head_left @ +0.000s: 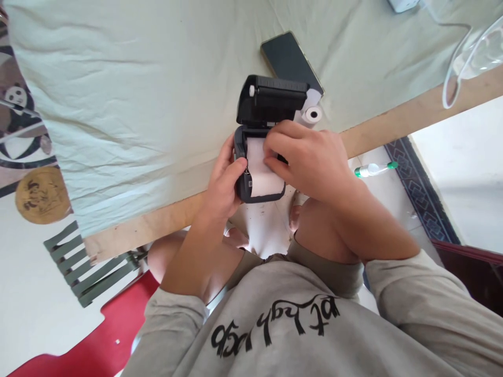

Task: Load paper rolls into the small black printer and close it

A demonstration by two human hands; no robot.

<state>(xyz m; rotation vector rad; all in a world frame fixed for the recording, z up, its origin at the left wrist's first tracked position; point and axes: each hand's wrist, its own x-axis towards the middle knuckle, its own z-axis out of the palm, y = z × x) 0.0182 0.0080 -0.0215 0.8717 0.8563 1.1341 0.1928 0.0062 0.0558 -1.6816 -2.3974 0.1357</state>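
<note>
A small black receipt printer (pixel 242 191) is held over the table's front edge with its lid (pixel 271 99) swung up. My left hand (pixel 226 180) grips its left side, thumb on the rim. White paper (pixel 265 175) lies across the open compartment and runs down toward the near edge. My right hand (pixel 304 152) reaches over the compartment from the right, its fingers bent together on the paper; the fingertips are partly hidden. Just behind the printer, a spare paper roll (pixel 313 114) lies on the cloth beside a dark phone (pixel 291 58).
A pale green cloth (pixel 137 104) covers the wooden table (pixel 157 217). At the right are a white cable (pixel 456 68) and a clear plastic object (pixel 481 55). A green-and-white bottle (pixel 373 169) is on the floor. A red chair (pixel 98 330) stands at lower left.
</note>
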